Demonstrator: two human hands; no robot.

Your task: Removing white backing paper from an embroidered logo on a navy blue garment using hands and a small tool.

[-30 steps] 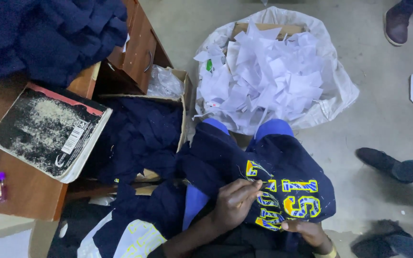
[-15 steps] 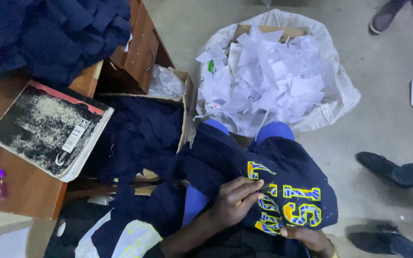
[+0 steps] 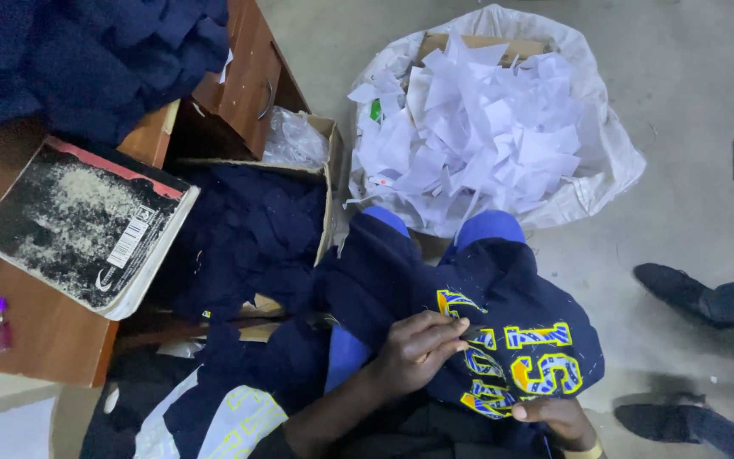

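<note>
sitting over it all, the person has a navy garment point(image 3: 469, 289) draped across the lap, its yellow and blue embroidered lettering point(image 3: 520, 365) turned up toward the head camera. behind it on the floor stands a big white sack point(image 3: 613, 153) heaped with torn white backing paper point(image 3: 477, 127), which i'd judge to be what comes off pieces already cleaned, so a fair share of the work looks done. to the left, a cardboard box point(image 3: 329, 183) holds a pile of dark navy fabric point(image 3: 248, 238), and more navy cloth point(image 3: 87, 59) is heaped on the wooden desk point(image 3: 44, 331) beside a worn notebook point(image 3: 87, 225); whether those heaps are finished or waiting i cannot tell. the left hand point(image 3: 422, 348) rests on the garment just beside the lettering, fingers curled and pinched together at the edge of the embroidery, seemingly on a thread or scrap too small to make out. the right hand point(image 3: 554, 418) lies lower, fingers closed over the garment's near edge, pinning it. the lettering shows loose pale bits along its outline, so this piece, to my eye, is only partly tidied. other people's dark shoes point(image 3: 681, 289) stand well apart on the right.
</note>
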